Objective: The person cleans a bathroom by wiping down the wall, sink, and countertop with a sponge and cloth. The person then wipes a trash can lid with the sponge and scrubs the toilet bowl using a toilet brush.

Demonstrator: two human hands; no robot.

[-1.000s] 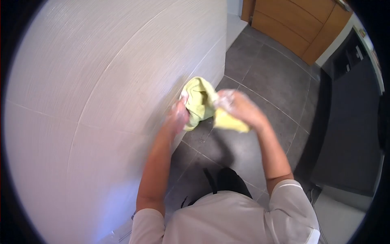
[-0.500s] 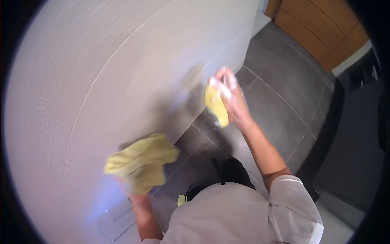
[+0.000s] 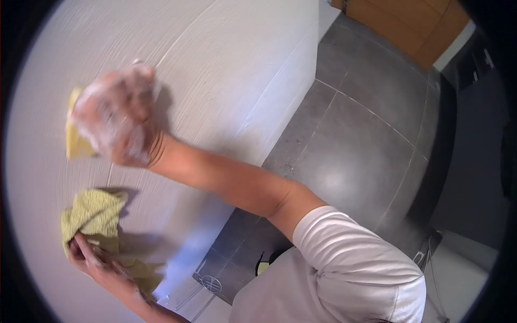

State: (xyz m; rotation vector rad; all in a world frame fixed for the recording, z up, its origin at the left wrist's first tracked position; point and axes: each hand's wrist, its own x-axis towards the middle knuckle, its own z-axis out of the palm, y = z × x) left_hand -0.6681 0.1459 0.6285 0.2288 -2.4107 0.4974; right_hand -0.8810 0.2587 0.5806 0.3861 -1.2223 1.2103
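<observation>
At the far left, a yellow sponge [image 3: 78, 141] with a smooth, straight-edged outline lies against the pale wall [image 3: 237, 64], whose surface carries fine combed ridges and thin joint lines. Nearer on the left, the left hand [image 3: 97, 262] holds a bunched yellow-green cloth [image 3: 102, 210], its fingers pushed into the nubbly folds; one thin flap hangs toward the right. Slightly right of the sponge, the right hand [image 3: 119, 116], blurred and coated in white foam, is curled over it, the fingertips' exact grip hidden. Rightward spread matte grey floor tiles [image 3: 366, 124] with light grout, a creased white sleeve [image 3: 350, 253] in front, a grooved wooden panel [image 3: 401, 24] far off, and a flat dark cabinet [image 3: 474, 177].
</observation>
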